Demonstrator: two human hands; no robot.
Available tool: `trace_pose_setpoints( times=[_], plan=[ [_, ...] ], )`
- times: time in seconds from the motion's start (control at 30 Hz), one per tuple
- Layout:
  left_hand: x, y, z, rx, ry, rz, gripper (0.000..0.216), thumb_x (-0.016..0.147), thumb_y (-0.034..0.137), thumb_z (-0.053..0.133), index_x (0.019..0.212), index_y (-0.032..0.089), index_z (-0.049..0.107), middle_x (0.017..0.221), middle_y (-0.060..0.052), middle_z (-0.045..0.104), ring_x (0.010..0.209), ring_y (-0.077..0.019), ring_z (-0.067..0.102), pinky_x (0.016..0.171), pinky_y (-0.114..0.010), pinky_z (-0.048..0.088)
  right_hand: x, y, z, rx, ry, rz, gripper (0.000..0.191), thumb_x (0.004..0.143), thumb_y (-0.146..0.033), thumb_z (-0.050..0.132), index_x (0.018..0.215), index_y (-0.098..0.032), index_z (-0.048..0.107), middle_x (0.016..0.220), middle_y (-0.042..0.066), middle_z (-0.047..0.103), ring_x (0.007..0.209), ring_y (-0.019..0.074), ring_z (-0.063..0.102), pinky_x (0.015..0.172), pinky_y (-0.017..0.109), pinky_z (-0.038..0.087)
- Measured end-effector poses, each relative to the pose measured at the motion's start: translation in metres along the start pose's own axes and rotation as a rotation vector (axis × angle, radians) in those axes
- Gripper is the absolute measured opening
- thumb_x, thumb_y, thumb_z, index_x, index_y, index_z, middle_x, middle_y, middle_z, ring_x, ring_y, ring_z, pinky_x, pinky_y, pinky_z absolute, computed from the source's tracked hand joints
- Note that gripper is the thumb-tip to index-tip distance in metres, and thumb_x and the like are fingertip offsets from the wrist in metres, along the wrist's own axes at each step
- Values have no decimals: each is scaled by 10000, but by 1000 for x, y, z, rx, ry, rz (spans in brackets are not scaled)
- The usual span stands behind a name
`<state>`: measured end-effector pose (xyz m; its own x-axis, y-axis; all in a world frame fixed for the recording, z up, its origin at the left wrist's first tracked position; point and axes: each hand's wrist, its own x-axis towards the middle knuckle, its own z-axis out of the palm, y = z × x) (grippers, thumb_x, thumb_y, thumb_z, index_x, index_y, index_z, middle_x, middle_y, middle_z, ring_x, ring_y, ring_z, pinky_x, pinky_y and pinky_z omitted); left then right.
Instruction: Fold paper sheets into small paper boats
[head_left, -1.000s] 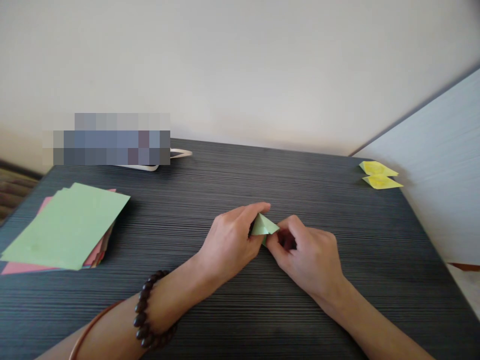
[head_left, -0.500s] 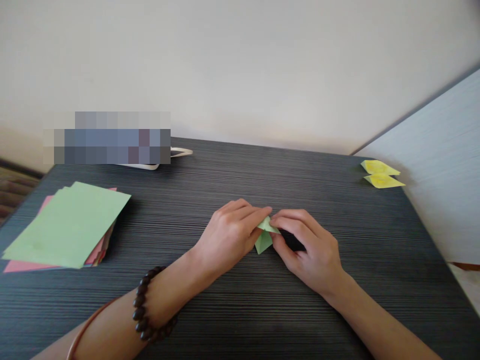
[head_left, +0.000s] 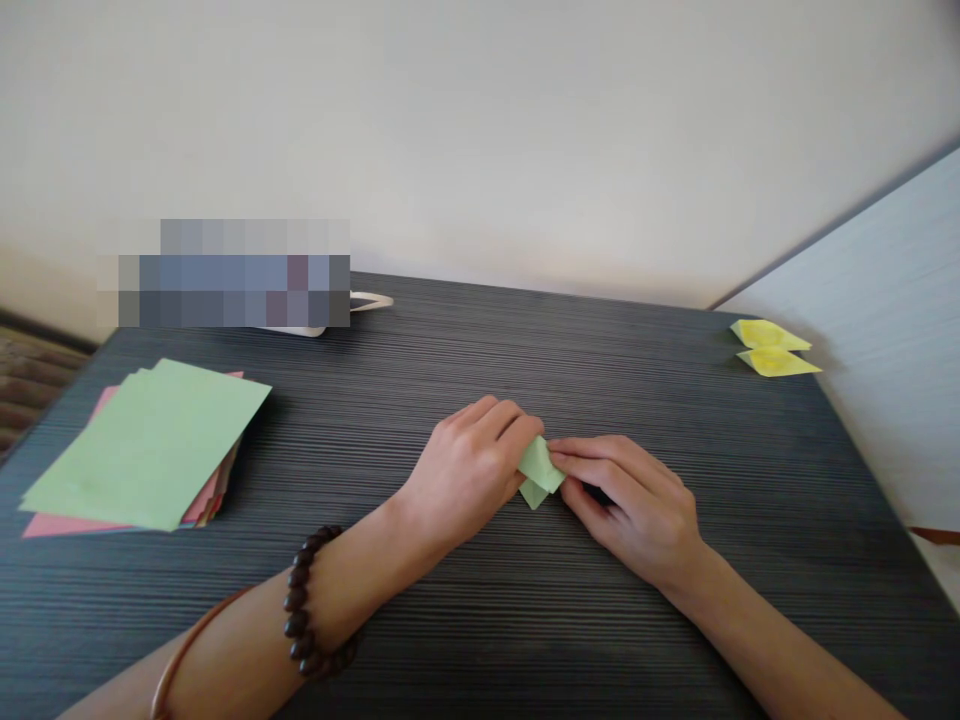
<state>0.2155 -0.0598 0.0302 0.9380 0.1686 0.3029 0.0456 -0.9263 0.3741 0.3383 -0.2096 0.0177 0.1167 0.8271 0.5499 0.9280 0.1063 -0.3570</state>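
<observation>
A small folded piece of light green paper (head_left: 538, 472) lies at the middle of the dark striped table (head_left: 480, 620), pinched between both hands. My left hand (head_left: 469, 470), with a bead bracelet and a thin bangle on the wrist, grips its left side with curled fingers. From the right, my right hand (head_left: 634, 500) presses its fingertips together on the paper's right edge. Most of the paper is hidden under the fingers.
A stack of coloured sheets with a green one on top (head_left: 146, 445) lies at the left of the table. Two folded yellow paper pieces (head_left: 772, 348) sit at the far right by a pale panel (head_left: 885, 330). A white object (head_left: 360, 303) lies at the back edge.
The green paper has been lowered from a raised point to lie flatter on the table. Both hands have closed in and pressed down on it; the view has shifted slightly.
</observation>
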Motion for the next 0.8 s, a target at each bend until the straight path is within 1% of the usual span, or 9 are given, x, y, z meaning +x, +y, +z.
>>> trace_pose_setpoints(
  times=[0.17,0.27,0.33,0.4,0.5,0.57,0.7,0.8],
  plan=[
    [0,3,2,41,-9,-77,206,747,51,504,906,131,608,829,-57,635,795,-224,588,712,-359,519,1,-4,0,0,27,44,215,776,-32,610,947,-161,619,957,42,695,847,115,645,763,225,518],
    [-1,1,2,53,-19,-73,195,764,55,511,911,134,612,830,-56,643,795,-222,594,711,-357,524,2,-5,2,-9,23,109,204,784,-41,596,945,-165,611,940,43,687,849,128,643,779,248,520],
    [-1,-2,0,44,-21,-44,197,778,51,516,921,140,618,846,-54,651,810,-213,596,727,-347,526,2,-4,2,-44,18,127,221,777,-47,597,962,-166,603,922,47,680,824,143,636,757,277,526],
    [-1,-4,-1,34,-19,-6,191,794,66,532,943,143,624,875,-55,656,828,-205,596,749,-342,528,2,-3,2,-86,24,93,245,762,-49,609,976,-168,598,876,44,676,770,151,623,709,294,525],
    [-2,-5,-2,36,-21,33,194,808,100,551,979,146,630,902,-56,658,829,-200,594,745,-340,530,2,-2,1,-132,28,3,262,743,-38,629,969,-166,592,778,33,660,679,145,585,638,296,504],
    [-2,-4,-2,33,-23,37,201,804,109,556,984,147,637,901,-56,658,826,-203,594,739,-344,531,1,-1,0,-143,16,-55,273,735,-26,636,967,-163,591,749,33,648,659,143,564,624,299,493],
    [-2,-3,-1,-13,-5,-9,228,764,71,551,953,145,655,868,-51,660,802,-209,598,721,-353,532,-2,1,-1,-107,-3,-125,310,732,-18,642,1002,-165,595,758,35,639,683,143,562,638,300,491],
    [-3,-3,1,-98,25,-49,264,754,41,538,967,147,653,880,-45,662,823,-200,604,750,-346,529,-4,1,0,-106,7,-109,313,740,-27,638,1012,-177,598,760,27,639,678,137,563,641,295,492]
  ],
)
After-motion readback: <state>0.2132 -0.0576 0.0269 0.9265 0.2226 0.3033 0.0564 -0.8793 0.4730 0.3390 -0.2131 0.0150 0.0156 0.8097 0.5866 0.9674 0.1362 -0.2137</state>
